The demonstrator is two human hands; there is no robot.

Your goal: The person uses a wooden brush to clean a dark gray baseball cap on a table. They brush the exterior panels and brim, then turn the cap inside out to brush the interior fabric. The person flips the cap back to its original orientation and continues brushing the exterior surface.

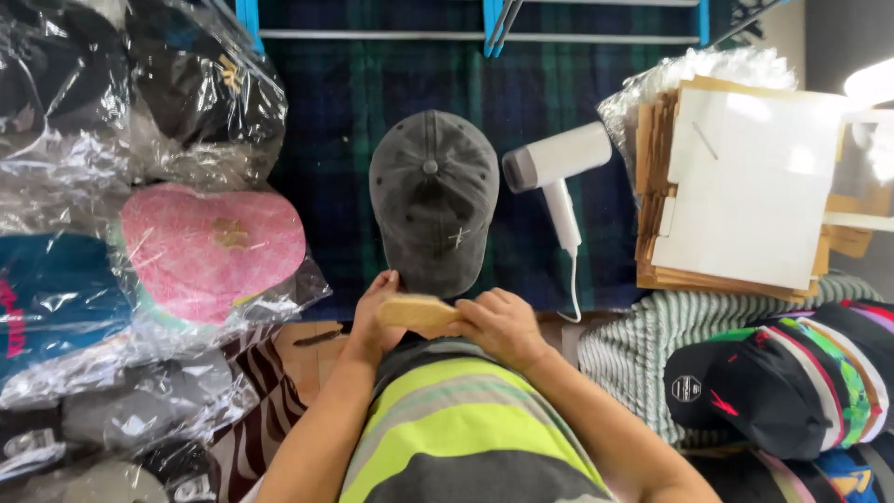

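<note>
While hands (438, 321) brush, hairdryer (556, 172) flanks cap (433, 200).

The plaid worktop (335, 112) lies bare on both sides of the grey cap (433, 200), widest on its left and at the far edge under the blue rail (484, 35). On the left, bagged caps (121, 121) and a pink cap (209, 250) wall off that side. Right of the grey cap the dryer (557, 168) stands close, its cord (575, 289) trailing near, leaving only a narrow lane. Beyond it a cardboard stack (736, 186) blocks the right. Near right, the cap pile (792, 382) crowds the right hand (503, 321); the left hand (372, 317) has some room.
</note>
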